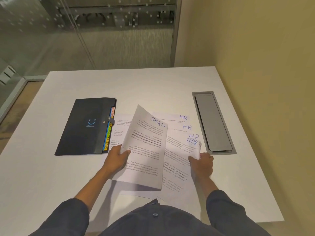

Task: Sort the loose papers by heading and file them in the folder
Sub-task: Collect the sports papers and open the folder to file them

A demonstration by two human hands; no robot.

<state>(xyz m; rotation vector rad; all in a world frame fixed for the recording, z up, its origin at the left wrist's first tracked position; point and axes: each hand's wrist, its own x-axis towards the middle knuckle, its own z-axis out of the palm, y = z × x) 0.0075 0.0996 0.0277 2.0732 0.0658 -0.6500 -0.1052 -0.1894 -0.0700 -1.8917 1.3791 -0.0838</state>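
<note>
A dark folder [85, 126] with a smiley logo lies at the left of the white table [153, 86], coloured tabs marked SPORTS and HR showing at its right edge. My left hand [117, 158] is shut on a sheet headed SPORTS [146, 147], lifted and curled above the pile. My right hand [202, 165] pinches the right edge of a second SPORTS sheet [180, 155] lying on the pile. Three sheets headed HR [185, 122] fan out behind it. More printed sheets [119, 126] lie under the lifted one, beside the folder.
A grey metal cable hatch [213, 122] is set into the table at the right, close to the HR sheets. A yellow wall runs along the right side. A glass partition stands beyond the table's far edge.
</note>
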